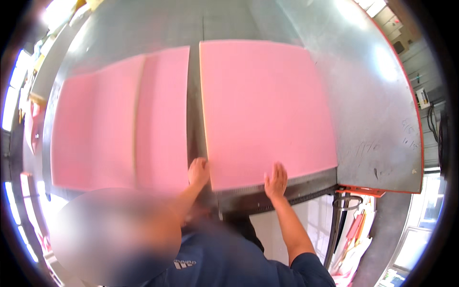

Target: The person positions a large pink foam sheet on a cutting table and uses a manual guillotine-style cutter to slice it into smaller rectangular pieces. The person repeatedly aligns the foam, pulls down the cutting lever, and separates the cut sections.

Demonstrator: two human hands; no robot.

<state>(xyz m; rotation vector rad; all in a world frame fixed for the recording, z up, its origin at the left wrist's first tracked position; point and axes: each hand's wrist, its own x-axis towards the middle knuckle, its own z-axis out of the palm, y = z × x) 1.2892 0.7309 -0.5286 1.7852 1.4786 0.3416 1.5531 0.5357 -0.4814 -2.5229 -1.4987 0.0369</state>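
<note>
A broad, nearly square pink sheet (267,115) lies flat before me on the grey metal table (368,105), smooth and even in colour, with a thin yellowish strip down its left edge. My right hand (276,182) is open at its near edge, fingers extended. My left hand (198,172) is curled by its near left corner; whether those fingers pinch anything, I can't tell from this angle. Left of a narrow dark gap lies more pink sheeting (112,124), softly banded, with a tan line running through.
</note>
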